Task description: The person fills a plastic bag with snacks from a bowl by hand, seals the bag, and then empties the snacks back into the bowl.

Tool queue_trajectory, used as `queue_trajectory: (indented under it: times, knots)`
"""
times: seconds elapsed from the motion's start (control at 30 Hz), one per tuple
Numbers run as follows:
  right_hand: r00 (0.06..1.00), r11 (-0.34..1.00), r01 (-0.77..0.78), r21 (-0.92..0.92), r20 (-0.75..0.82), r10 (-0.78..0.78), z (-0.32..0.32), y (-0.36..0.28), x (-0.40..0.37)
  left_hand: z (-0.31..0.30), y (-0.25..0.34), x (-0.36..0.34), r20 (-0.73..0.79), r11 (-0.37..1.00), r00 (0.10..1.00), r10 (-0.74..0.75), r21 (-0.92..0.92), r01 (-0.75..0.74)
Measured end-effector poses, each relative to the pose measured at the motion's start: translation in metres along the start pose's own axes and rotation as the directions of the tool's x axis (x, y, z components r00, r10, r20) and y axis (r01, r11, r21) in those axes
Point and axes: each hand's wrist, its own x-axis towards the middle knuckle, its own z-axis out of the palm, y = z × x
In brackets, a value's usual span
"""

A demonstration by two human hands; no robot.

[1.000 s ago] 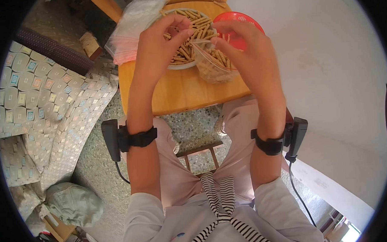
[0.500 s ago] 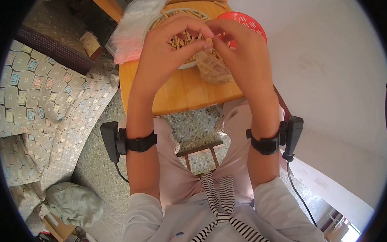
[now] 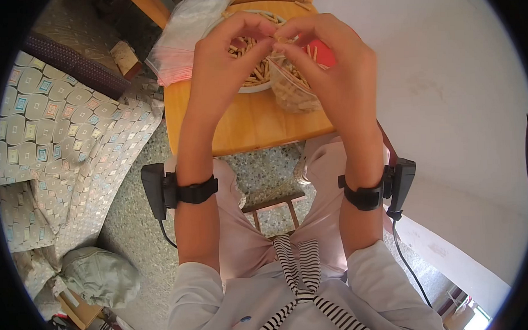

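My left hand (image 3: 228, 55) and my right hand (image 3: 336, 60) meet fingertip to fingertip above a wooden chair seat. Thumb and index finger of each are pinched together. A small tan stick-like piece (image 3: 281, 41) shows at the right fingertips; what the left fingertips hold is too small to make out. Just below sits a clear zip bag (image 3: 296, 97) with many short tan sticks in it, its open mouth tilted up under my right hand. Behind my left hand is a white-rimmed bowl (image 3: 255, 88) full of similar sticks.
A red plastic basket (image 3: 326, 55) stands behind my right hand. Flat clear plastic bags (image 3: 178, 46) lie at the seat's back left. The wooden seat (image 3: 239, 131) ends just before my knees. A white wall (image 3: 436, 89) rises at right; patterned cloth (image 3: 65, 143) hangs at left.
Both hands have risen slightly, away from me, and the fingertips have shifted a little left. More of the zip bag and its opening now shows below the right hand.
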Motion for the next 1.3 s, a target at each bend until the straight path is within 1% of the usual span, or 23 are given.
queue_trajectory:
  times: [0.07,0.2,0.27,0.3,0.4,0.47,0.5,0.57,0.6,0.67,0.7,0.77,0.8,0.87,0.9,0.97,1.0,1.07,1.1,1.17,1.2,1.27,1.3]
  knots:
    - [0.999,0.996,-0.012,0.085,0.034,0.009,0.001,0.000,0.000,0.002,-0.001,-0.001,-0.005,1.000,1.000,-0.001,0.017,0.001]
    - [0.998,0.997,-0.026,0.071,0.054,0.022,0.000,-0.002,0.001,0.002,0.000,0.000,-0.003,1.000,1.000,0.003,-0.001,-0.003]
    - [0.992,0.987,-0.122,0.105,-0.015,0.125,0.000,-0.003,0.001,0.001,-0.001,0.000,-0.039,0.999,0.999,0.000,-0.036,-0.001]
    - [0.992,0.987,-0.122,0.105,-0.016,0.125,-0.002,0.000,0.000,-0.001,0.001,0.000,-0.039,0.999,0.999,0.000,-0.036,-0.002]
    - [0.986,0.985,-0.163,0.051,0.036,0.161,-0.009,0.009,-0.003,-0.006,0.008,0.000,-0.042,0.996,0.998,0.047,-0.073,-0.050]
    - [0.937,0.953,-0.296,0.068,0.216,0.276,-0.014,0.005,-0.005,-0.007,0.012,-0.001,0.118,0.994,0.990,0.078,-0.081,-0.068]
    - [0.937,0.953,-0.297,0.067,0.215,0.277,-0.015,0.006,-0.006,-0.005,0.013,-0.001,0.119,0.994,0.990,0.078,-0.081,-0.069]
    - [0.914,0.950,-0.311,-0.028,0.263,0.307,-0.018,0.010,-0.009,-0.004,0.015,-0.001,0.146,0.998,0.987,0.064,-0.029,-0.060]
    - [0.914,0.950,-0.310,-0.028,0.266,0.306,-0.021,0.013,-0.011,-0.003,0.014,-0.001,0.144,0.998,0.988,0.063,-0.029,-0.060]
    - [0.890,0.939,-0.322,-0.117,0.301,0.343,-0.028,0.022,-0.017,0.003,0.009,-0.002,0.147,0.998,0.988,0.056,0.009,-0.058]
    - [0.890,0.940,-0.318,-0.123,0.302,0.341,-0.031,0.024,-0.018,0.005,0.008,-0.002,0.143,0.998,0.988,0.060,0.004,-0.061]
    - [0.853,0.927,-0.354,-0.123,0.365,0.374,-0.034,0.026,-0.022,0.007,0.005,-0.002,0.219,0.989,0.971,0.096,0.091,-0.118]
    - [0.854,0.927,-0.354,-0.121,0.364,0.373,-0.034,0.029,-0.025,0.008,0.001,-0.002,0.219,0.988,0.971,0.097,0.093,-0.120]
    - [0.879,0.937,-0.290,-0.196,0.333,0.341,-0.033,0.036,-0.030,0.010,-0.007,-0.003,0.276,0.944,0.944,0.182,0.219,-0.246]
    - [0.879,0.937,-0.290,-0.195,0.332,0.341,-0.034,0.033,-0.028,0.010,-0.007,-0.003,0.277,0.944,0.943,0.182,0.219,-0.246]
    - [0.852,0.917,-0.307,-0.255,0.356,0.385,-0.035,0.025,-0.022,0.011,-0.008,-0.003,0.286,0.831,0.907,0.310,0.381,-0.405]
    - [0.852,0.917,-0.307,-0.254,0.356,0.384,-0.034,0.025,-0.022,0.010,-0.007,-0.002,0.287,0.831,0.907,0.310,0.382,-0.405]
    - [0.879,0.927,-0.285,-0.245,0.320,0.355,-0.032,0.026,-0.023,0.005,-0.006,0.000,0.235,0.918,0.954,0.184,0.305,-0.252]
    - [0.878,0.926,-0.287,-0.246,0.319,0.357,-0.031,0.026,-0.022,0.002,-0.005,-0.001,0.237,0.919,0.954,0.184,0.303,-0.252]
    - [0.889,0.926,-0.294,-0.236,0.289,0.356,-0.029,0.027,-0.022,-0.007,-0.002,-0.005,0.296,0.979,0.953,-0.063,0.204,0.002]
    - [0.888,0.926,-0.296,-0.236,0.289,0.357,-0.027,0.026,-0.023,-0.012,-0.004,-0.006,0.297,0.979,0.953,-0.065,0.204,0.003]
    - [0.891,0.933,-0.303,-0.195,0.290,0.350,-0.024,0.025,-0.025,-0.019,-0.008,-0.005,0.417,0.959,0.888,-0.196,0.269,0.085]
    - [0.891,0.933,-0.304,-0.192,0.290,0.350,-0.021,0.024,-0.025,-0.019,-0.007,-0.005,0.417,0.959,0.887,-0.198,0.272,0.086]
